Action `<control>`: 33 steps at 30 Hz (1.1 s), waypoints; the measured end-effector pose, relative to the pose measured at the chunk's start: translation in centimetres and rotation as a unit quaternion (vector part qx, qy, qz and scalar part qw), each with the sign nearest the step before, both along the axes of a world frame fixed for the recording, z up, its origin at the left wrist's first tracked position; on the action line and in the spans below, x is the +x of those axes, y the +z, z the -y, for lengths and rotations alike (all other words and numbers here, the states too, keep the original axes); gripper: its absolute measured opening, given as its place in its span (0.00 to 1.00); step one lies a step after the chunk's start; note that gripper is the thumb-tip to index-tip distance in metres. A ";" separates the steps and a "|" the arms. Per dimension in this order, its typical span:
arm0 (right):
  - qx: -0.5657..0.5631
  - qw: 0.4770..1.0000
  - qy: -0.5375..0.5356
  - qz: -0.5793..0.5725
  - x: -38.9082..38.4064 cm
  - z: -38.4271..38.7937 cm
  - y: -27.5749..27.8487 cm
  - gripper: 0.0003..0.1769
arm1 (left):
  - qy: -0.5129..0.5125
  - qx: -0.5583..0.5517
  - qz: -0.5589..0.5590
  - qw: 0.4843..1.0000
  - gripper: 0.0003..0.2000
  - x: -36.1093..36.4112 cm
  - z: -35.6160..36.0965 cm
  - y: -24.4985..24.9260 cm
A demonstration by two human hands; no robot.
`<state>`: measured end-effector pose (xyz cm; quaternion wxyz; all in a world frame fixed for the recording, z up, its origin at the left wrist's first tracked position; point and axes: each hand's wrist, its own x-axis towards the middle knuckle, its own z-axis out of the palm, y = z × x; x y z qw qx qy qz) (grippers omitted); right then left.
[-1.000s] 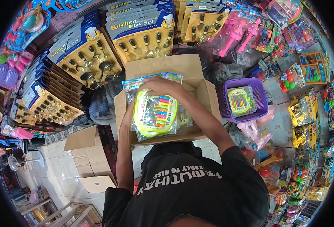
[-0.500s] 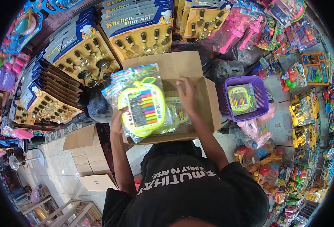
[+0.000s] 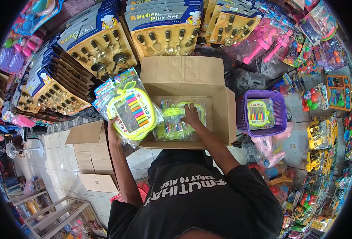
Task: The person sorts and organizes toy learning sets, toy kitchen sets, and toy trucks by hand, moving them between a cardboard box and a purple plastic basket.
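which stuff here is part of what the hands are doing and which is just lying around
In hand: left hand holding abacus pack; right hand on packs in box.
Lying about: kitchen sets, purple basket, flat cardboard, pink toys.

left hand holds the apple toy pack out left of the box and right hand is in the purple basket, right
Not quite. The right hand is not in the purple basket; it reaches into the box and touches a pack there. The left hand does hold the apple toy pack out left of the box. The head view shows this.
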<state>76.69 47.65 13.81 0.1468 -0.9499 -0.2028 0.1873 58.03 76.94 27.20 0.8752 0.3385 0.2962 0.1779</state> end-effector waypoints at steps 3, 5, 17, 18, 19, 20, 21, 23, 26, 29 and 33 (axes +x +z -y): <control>0.061 0.996 -0.039 -0.046 0.5 0.3 -0.1 0.46 | 0.000 0.015 0.017 1.000 0.19 -0.4 -0.5 -0.2; 0.101 0.991 -0.012 -0.087 1.2 1.2 -1.7 0.44 | 0.004 0.009 0.009 1.000 0.20 -0.5 -0.6 0.0; 0.410 0.910 -0.015 -0.068 2.5 7.8 11.7 0.24 | -0.027 0.004 -0.011 1.000 0.19 1.0 0.9 1.2; 0.414 0.904 -0.024 -0.101 2.6 8.4 13.9 0.20 | -0.037 -0.004 -0.015 0.999 0.19 1.1 1.0 0.7; 0.418 0.898 -0.033 -0.133 2.6 8.7 16.4 0.16 | -0.047 -0.012 -0.018 0.999 0.18 1.4 1.0 0.2; 0.420 0.903 -0.018 -0.092 1.8 8.2 19.7 0.09 | -0.051 -0.024 -0.021 0.998 0.17 1.8 1.1 -0.5; 0.420 0.903 -0.021 -0.090 1.2 7.6 21.0 0.09 | -0.055 -0.025 -0.021 0.998 0.17 2.0 1.2 -0.6; 0.418 0.908 0.002 0.043 0.3 6.2 22.2 0.11 | -0.079 -0.034 -0.030 0.996 0.18 2.9 2.1 -0.6; 0.390 0.908 0.099 0.118 -2.2 3.0 21.9 0.16 | -0.066 -0.027 -0.031 0.997 0.17 4.5 4.5 0.4; 0.416 0.887 0.133 0.146 -4.9 0.6 18.2 0.23 | -0.060 -0.022 -0.019 0.998 0.17 5.1 5.7 0.8; 0.416 0.867 0.163 0.219 -6.7 -0.8 17.0 0.21 | -0.045 -0.044 0.011 0.998 0.18 4.7 6.7 0.8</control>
